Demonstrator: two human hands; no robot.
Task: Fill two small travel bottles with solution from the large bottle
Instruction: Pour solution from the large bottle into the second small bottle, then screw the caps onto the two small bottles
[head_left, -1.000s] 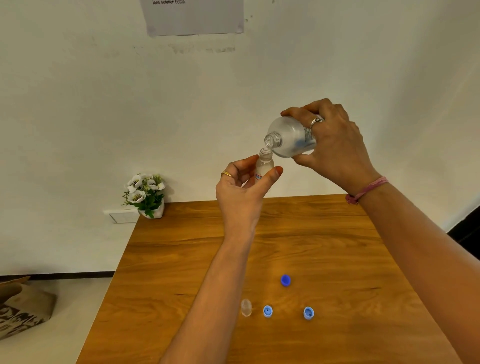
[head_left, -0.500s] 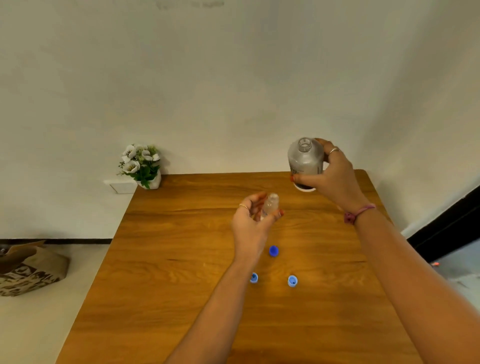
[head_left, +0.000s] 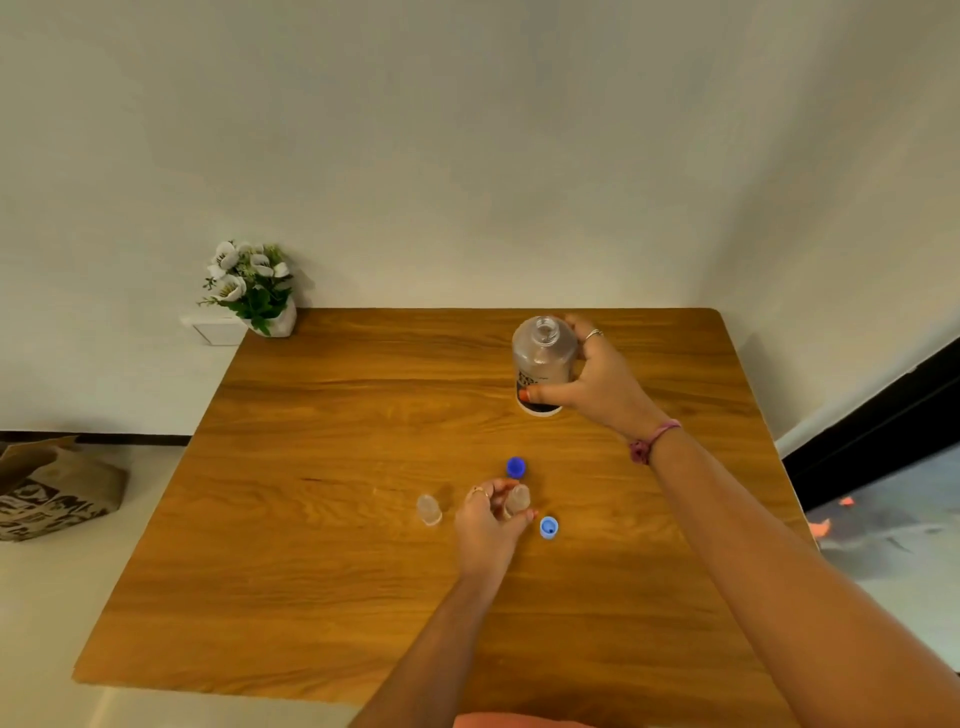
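The large clear bottle stands upright and uncapped on the wooden table, far right of centre. My right hand is wrapped around its side. My left hand holds a small clear travel bottle upright at table level near the middle. A second small travel bottle stands alone just left of that hand. A dark blue cap lies behind my left hand, and a light blue cap lies to its right.
A small pot of white flowers stands at the table's far left corner against the wall. A patterned bag sits on the floor to the left. The table's right edge borders a dark opening.
The large bottle went from tilted over the small bottle to upright on the table. My left hand came down with the small bottle to the tabletop. The camera tilted downward.
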